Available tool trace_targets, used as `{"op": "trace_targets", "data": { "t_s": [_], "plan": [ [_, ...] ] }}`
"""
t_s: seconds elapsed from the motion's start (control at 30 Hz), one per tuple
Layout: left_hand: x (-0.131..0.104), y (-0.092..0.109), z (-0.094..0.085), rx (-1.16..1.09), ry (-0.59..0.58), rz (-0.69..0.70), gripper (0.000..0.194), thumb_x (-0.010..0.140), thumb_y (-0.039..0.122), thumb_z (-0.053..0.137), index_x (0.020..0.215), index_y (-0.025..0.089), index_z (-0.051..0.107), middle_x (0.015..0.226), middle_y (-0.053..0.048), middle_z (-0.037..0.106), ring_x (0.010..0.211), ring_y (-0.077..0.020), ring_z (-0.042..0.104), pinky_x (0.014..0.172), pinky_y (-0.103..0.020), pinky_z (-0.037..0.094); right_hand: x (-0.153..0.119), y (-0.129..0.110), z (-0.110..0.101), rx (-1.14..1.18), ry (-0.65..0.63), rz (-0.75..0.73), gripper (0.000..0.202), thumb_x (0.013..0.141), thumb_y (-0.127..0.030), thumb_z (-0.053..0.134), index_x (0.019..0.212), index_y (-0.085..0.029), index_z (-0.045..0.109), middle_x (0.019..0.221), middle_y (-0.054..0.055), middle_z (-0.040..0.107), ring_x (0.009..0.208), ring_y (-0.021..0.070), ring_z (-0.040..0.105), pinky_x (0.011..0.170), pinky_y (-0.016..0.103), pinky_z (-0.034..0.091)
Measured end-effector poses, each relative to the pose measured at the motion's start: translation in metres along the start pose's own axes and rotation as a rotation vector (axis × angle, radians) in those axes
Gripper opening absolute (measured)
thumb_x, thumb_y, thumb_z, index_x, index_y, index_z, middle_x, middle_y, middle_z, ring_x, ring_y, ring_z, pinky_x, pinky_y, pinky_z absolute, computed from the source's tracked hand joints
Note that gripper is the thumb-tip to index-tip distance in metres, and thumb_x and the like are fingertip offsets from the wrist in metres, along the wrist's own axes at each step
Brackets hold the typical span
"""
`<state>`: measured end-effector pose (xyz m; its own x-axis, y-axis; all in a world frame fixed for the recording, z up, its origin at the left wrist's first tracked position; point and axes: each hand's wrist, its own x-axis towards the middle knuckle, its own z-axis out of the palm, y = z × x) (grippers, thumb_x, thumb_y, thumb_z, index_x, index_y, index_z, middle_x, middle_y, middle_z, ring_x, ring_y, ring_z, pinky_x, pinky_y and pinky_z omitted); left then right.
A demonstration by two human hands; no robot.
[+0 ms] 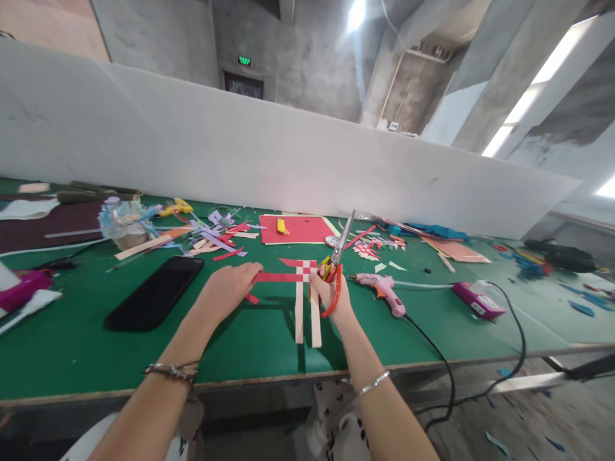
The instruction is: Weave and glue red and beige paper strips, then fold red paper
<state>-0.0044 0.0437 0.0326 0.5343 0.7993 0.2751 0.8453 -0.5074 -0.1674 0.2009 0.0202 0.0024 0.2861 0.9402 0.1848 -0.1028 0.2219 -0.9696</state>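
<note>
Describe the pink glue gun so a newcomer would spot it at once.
On the green tabletop, find the right hand holding orange-handled metal scissors. Just right of it lies the pale pink plastic glue gun, its orange trigger showing. Its pink sets it apart from the yellow plastic glue gun, back left.

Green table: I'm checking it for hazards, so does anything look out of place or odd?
The pink glue gun lies on the green table without a visible stand; its black cord droops over the front edge and could snag. Paper strips sprawl in a tangle beyond the phone, and scraps litter the floor. No spill shows.
</note>
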Motion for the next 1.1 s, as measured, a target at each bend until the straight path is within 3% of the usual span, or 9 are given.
{"op": "trace_targets", "data": {
  "t_s": [0.17,0.27,0.37,0.43,0.57,0.63,0.77,0.93,1.1],
  "plan": [
    [-0.006,-0.023,0.006,0.037,-0.036,-0.194,0.034,0.085,0.023,0.036,0.112,0.014,0.053,0.105,-0.015,0.064,0.085,-0.0281,0.063,0.066,-0.032,0.045,0.001,-0.005,-0.004,-0.066,0.156,-0.105,0.022,0.061,-0.026,0.055,0.064,-0.021,0.034,0.055,-0.009,0.039,0.048,0.0066,0.041,0.050,0.022,0.037],
    [-0.011,-0.033,0.007,-0.001,0.042,-0.236,0.045,0.080,0.029,0.044,0.118,0.006,0.050,0.118,-0.022,0.054,0.106,-0.0349,0.052,0.082,-0.042,0.043,0.000,-0.005,0.001,0.014,0.204,-0.134,0.024,0.063,-0.027,0.057,0.065,-0.021,0.034,0.058,-0.008,0.040,0.050,0.0065,0.042,0.052,0.022,0.038],
    [-0.010,-0.029,0.000,-0.263,0.121,-0.246,0.050,0.081,0.042,0.041,0.115,0.008,0.052,0.121,-0.020,0.052,0.115,-0.0342,0.044,0.092,-0.044,0.037,-0.001,-0.005,0.009,0.138,0.248,-0.176,0.025,0.064,-0.027,0.058,0.066,-0.021,0.034,0.064,-0.008,0.042,0.053,0.0056,0.043,0.055,0.021,0.039],
    [-0.008,-0.017,-0.005,-0.559,0.081,-0.254,0.049,0.081,0.050,0.037,0.107,0.015,0.058,0.115,-0.013,0.058,0.111,-0.0302,0.049,0.091,-0.041,0.039,-0.001,-0.005,0.014,0.202,0.246,-0.190,0.026,0.063,-0.026,0.060,0.066,-0.021,0.034,0.066,-0.007,0.041,0.056,0.0057,0.044,0.057,0.021,0.040],
    [-0.001,0.016,-0.008,-1.116,-0.047,-0.218,0.046,0.079,0.055,0.041,0.106,0.021,0.058,0.112,-0.007,0.062,0.105,-0.0241,0.055,0.087,-0.034,0.044,-0.001,-0.002,0.024,0.261,0.196,-0.166,0.029,0.061,-0.027,0.062,0.066,-0.021,0.034,0.066,-0.006,0.042,0.059,0.0073,0.046,0.060,0.023,0.042],
    [0.002,0.031,-0.006,-1.293,-0.024,-0.191,0.044,0.077,0.053,0.047,0.103,0.020,0.059,0.107,-0.007,0.064,0.099,-0.0228,0.059,0.082,-0.031,0.046,-0.003,0.001,0.030,0.270,0.169,-0.157,0.029,0.061,-0.028,0.062,0.066,-0.021,0.033,0.065,-0.007,0.042,0.059,0.0075,0.045,0.061,0.024,0.042],
    [0.006,0.047,-0.002,-1.451,0.055,-0.273,0.040,0.072,0.053,0.053,0.080,0.016,0.063,0.074,-0.005,0.069,0.068,-0.0202,0.064,0.064,-0.029,0.050,-0.007,0.004,0.039,0.198,0.100,-0.183,0.028,0.063,-0.030,0.059,0.065,-0.022,0.033,0.063,-0.007,0.041,0.058,0.0078,0.045,0.061,0.024,0.042],
    [0.007,0.042,0.000,-1.440,0.144,-0.372,0.035,0.067,0.050,0.058,0.064,0.015,0.062,0.062,-0.004,0.066,0.054,-0.0191,0.062,0.052,-0.027,0.049,-0.010,-0.002,0.030,-0.043,0.011,-0.194,0.026,0.066,-0.035,0.056,0.062,-0.022,0.034,0.060,-0.005,0.044,0.055,0.0090,0.045,0.057,0.024,0.040],
    [0.006,0.018,-0.006,-1.401,0.389,-0.556,0.029,0.064,0.044,0.062,0.069,0.015,0.067,0.063,-0.004,0.068,0.063,-0.0205,0.064,0.058,-0.026,0.050,-0.011,-0.007,0.002,-0.460,-0.144,-0.156,0.029,0.076,-0.045,0.046,0.061,-0.020,0.041,0.053,-0.005,0.042,0.050,0.0097,0.042,0.052,0.023,0.035]
  ]
}}
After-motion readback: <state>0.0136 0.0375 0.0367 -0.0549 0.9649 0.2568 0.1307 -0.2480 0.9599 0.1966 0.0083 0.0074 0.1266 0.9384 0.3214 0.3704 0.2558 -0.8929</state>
